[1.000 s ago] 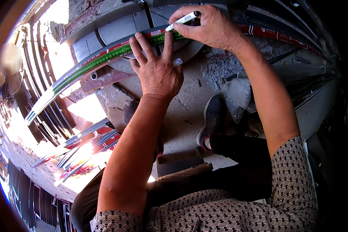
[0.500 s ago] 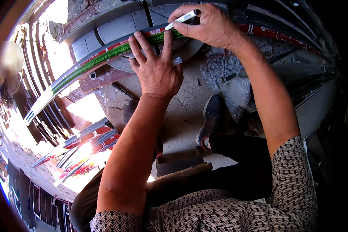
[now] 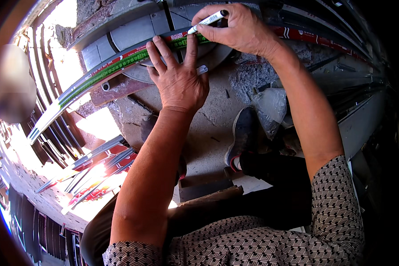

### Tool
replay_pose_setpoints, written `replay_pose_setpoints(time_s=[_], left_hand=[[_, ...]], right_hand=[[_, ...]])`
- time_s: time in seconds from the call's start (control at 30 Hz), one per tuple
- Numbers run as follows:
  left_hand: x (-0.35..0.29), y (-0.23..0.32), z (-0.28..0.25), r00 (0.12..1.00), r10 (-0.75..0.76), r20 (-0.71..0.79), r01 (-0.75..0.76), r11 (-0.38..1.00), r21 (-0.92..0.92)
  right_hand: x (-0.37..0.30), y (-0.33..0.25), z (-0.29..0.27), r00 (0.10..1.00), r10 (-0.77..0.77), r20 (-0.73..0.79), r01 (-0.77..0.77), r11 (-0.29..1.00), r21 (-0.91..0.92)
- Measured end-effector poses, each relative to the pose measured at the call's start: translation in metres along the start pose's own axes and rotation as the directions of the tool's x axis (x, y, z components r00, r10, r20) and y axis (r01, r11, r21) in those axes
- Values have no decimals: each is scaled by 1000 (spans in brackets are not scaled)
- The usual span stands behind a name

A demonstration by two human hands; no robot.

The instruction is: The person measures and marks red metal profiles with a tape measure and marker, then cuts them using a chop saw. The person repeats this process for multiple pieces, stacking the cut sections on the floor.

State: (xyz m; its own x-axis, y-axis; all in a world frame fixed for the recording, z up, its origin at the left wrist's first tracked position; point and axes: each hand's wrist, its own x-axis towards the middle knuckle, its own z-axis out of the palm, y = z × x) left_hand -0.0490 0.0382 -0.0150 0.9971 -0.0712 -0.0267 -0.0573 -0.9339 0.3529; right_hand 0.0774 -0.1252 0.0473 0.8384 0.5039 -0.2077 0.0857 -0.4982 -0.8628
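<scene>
Across the top of the view a long glossy strip (image 3: 71,92) with red printed film lies along a grey metal machine bed (image 3: 135,36). A green band with printed numbers (image 3: 139,56) runs along it. My left hand (image 3: 180,86) presses the strip with spread fingers, and a small whitish tube like a pen cap (image 3: 202,69) is tucked by its thumb. My right hand (image 3: 244,32) pinches a white marker (image 3: 207,22) with a black end. The marker's tip meets the strip just beyond my left index fingertip.
More red-and-silver strips (image 3: 95,166) lie in sunlight at the left, below a rack of dark long profiles (image 3: 53,111). A crumpled clear plastic bag (image 3: 270,108) sits right of my shoe (image 3: 244,133). Grey shavings (image 3: 252,82) are scattered behind it. Long profiles (image 3: 354,88) are bundled at the right.
The marker tip has shifted very slightly left along the strip. A blurred pale shape at the far left edge reaches further down now. My left hand stays in place.
</scene>
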Motion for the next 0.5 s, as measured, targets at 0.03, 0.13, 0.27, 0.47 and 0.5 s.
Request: replay_pose_setpoints(time_s=[0.03,0.13,0.27,0.47,0.5], left_hand=[[0,0,0,1000,1,0,-1,1000,0],[0,0,1,1000,2,-5,-2,1000,2],[0,0,1,1000,3,-6,-3,1000,-1],[0,0,1,1000,1,-2,-1,1000,3],[0,0,1,1000,0,-2,0,1000,3]], right_hand=[[0,0,0,1000,1,-1,-1,1000,-1],[0,-1,0,1000,10,-2,-10,1000,-12],[0,-3,-1,1000,8,-1,-8,1000,-28],[1,0,1,1000,-10,-13,10,1000,-10],[1,0,1,1000,-9,-14,9,1000,3]])
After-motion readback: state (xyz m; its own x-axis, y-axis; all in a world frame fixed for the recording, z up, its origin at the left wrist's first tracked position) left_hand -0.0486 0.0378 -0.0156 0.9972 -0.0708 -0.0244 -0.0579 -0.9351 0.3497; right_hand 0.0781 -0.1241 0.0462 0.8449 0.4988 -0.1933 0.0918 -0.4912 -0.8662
